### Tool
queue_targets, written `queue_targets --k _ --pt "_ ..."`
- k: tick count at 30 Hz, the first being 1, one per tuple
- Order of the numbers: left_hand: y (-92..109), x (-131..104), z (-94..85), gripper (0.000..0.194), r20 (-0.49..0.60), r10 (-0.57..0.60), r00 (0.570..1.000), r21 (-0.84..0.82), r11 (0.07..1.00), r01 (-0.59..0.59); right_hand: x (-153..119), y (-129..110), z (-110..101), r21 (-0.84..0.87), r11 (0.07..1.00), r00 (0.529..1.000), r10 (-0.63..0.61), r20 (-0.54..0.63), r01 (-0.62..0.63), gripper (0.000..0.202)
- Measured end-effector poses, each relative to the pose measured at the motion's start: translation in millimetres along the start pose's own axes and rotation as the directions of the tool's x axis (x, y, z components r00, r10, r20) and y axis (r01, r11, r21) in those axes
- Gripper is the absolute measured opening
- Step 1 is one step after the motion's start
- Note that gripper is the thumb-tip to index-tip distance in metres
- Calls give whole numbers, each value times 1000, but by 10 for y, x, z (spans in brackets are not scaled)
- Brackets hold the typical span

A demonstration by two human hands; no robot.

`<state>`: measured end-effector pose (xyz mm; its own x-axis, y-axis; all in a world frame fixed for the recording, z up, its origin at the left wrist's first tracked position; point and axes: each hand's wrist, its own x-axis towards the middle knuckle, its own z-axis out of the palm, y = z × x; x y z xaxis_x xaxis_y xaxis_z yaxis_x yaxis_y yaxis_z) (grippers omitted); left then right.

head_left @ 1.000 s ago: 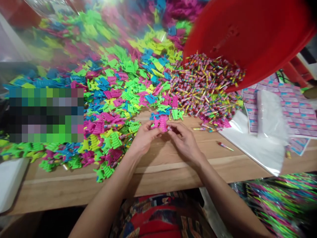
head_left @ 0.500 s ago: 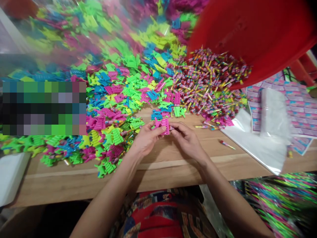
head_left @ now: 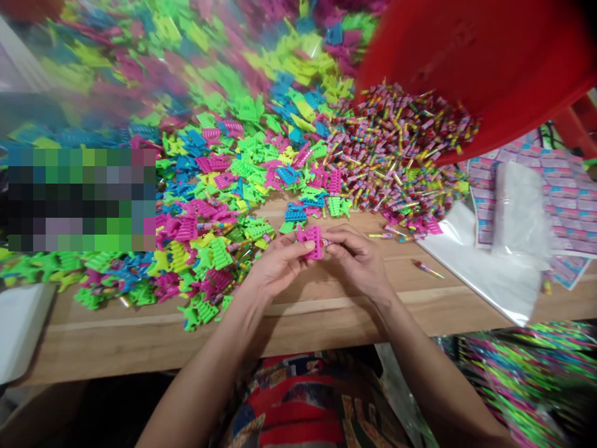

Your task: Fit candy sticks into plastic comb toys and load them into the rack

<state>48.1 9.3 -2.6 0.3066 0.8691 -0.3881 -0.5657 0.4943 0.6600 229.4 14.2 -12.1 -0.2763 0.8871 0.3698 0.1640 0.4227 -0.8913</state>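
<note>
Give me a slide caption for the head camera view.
Two hands hold a pink plastic piece above a wooden table.

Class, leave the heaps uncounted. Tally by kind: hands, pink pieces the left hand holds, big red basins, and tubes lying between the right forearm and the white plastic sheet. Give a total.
Hands: 2 (left hand, right hand)
Pink piece held: 1
Big red basin: 1
Lone tube by white plastic sheet: 1
Total: 5
</note>
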Motion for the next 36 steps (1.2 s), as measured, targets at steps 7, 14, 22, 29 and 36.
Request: queue_targets --k 7,14,22,29,36 --pt "-21 -98 112 24 -128 331 935 289 914 -284 13 24 -52 -199 978 998 -49 50 58 22" --pt "-43 -102 127 36 -108 170 979 21 985 -169 10 19 -14 20 997 997 81 -4 -81 21" --pt "-49 -138 136 39 -130 190 973 15 982 -190 -19 22 -7 67 993 994 104 -40 -101 19" --pt "-90 -140 134 38 -148 228 963 94 972 -215 -14 -22 -60 -4 998 998 55 18 -55 20" --pt "-131 -121 116 34 -120 248 961 184 957 -223 -24 -16 -71 46 997 997 60 55 -63 20"
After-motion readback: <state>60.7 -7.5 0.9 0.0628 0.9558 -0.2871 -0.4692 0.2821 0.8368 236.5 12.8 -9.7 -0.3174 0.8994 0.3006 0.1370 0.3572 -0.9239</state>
